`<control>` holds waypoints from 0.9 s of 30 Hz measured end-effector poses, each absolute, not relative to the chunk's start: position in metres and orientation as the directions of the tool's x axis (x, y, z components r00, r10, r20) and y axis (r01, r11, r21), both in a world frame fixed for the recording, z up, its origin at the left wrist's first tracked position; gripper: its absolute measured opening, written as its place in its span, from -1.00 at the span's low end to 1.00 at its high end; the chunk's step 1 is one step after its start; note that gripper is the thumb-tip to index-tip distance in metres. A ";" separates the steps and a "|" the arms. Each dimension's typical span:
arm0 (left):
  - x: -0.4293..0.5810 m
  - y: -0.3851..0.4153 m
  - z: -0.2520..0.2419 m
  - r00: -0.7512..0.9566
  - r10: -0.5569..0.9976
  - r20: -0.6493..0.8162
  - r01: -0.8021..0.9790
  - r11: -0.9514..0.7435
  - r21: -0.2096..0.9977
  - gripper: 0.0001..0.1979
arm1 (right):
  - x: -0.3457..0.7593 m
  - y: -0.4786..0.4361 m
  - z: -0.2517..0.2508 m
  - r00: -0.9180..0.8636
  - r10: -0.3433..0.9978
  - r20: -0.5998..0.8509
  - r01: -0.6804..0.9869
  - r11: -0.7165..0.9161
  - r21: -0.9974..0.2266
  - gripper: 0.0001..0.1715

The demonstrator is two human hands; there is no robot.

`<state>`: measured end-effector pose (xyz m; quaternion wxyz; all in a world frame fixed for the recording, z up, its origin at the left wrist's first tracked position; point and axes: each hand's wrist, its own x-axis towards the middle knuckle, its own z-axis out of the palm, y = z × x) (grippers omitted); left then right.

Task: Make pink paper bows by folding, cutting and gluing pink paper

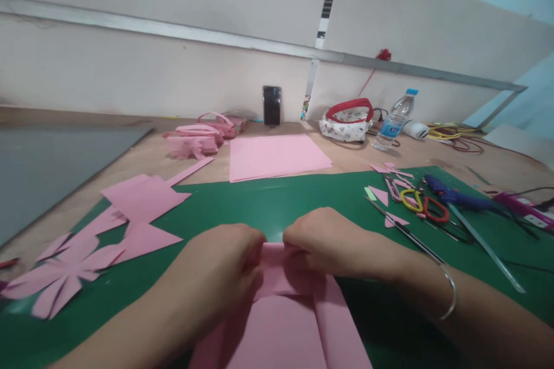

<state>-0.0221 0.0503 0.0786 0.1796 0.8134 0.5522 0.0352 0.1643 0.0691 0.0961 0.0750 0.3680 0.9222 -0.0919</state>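
Note:
A folded sheet of pink paper [285, 328] lies on the green cutting mat [268, 202] in front of me, its sides turned inward. At its far edge my left hand [234, 259] grips the left part, with the fingers curled and pressed together. My right hand [315, 242] pinches the same edge on the right, a short gap away. Between the two hands a folded strip of the paper shows. Most fingertips are hidden behind the hands and the paper.
Pink cut-outs [142, 196] and a paper flower [71, 268] lie left. Behind are stacked pink sheets [277, 155], a phone [272, 105], a pouch [348, 124] and a water bottle [395, 121]. Right are scissors [435, 210], a pen [411, 233] and a glue gun [454, 193].

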 end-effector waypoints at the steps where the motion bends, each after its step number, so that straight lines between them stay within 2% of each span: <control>1: -0.020 0.051 0.080 0.387 0.910 -0.149 0.906 -0.345 0.246 -0.91 | 0.165 0.068 0.097 -0.721 0.661 -0.207 0.688 0.717 -0.111 -0.94; 3: -0.017 0.052 0.081 0.395 0.906 -0.154 0.918 -0.382 0.105 -0.90 | 0.167 0.067 0.099 -0.724 0.656 -0.213 0.685 0.722 -0.101 -0.92; 9: -0.010 0.051 0.074 0.418 0.908 -0.033 0.908 -0.417 0.028 -0.86 | 0.169 0.064 0.088 -0.707 0.694 -0.136 0.704 0.709 -0.039 -0.88; 15: -0.001 0.056 0.076 0.485 0.871 -0.077 0.872 -0.475 0.122 -0.70 | 0.165 0.061 0.086 -0.694 0.715 -0.085 0.720 0.692 -0.053 -0.92; 17: 0.000 0.059 0.078 0.455 0.886 -0.092 0.888 -0.443 0.125 -0.66 | 0.166 0.060 0.092 -0.639 0.764 -0.093 0.769 0.636 -0.061 -0.94; 21: -0.005 0.061 0.077 0.383 0.914 -0.134 0.918 -0.361 0.162 -0.63 | 0.170 0.058 0.101 -0.488 0.855 -0.178 0.868 0.497 0.006 -0.75; 25: -0.008 0.061 0.072 0.325 0.944 -0.060 0.939 -0.315 0.140 -0.58 | 0.169 0.057 0.099 -0.541 0.828 -0.148 0.838 0.545 -0.017 -0.78; 27: -0.008 0.061 0.069 0.368 0.930 -0.009 0.896 -0.352 0.272 -0.61 | 0.167 0.055 0.097 -0.563 0.818 -0.117 0.826 0.562 -0.046 -0.78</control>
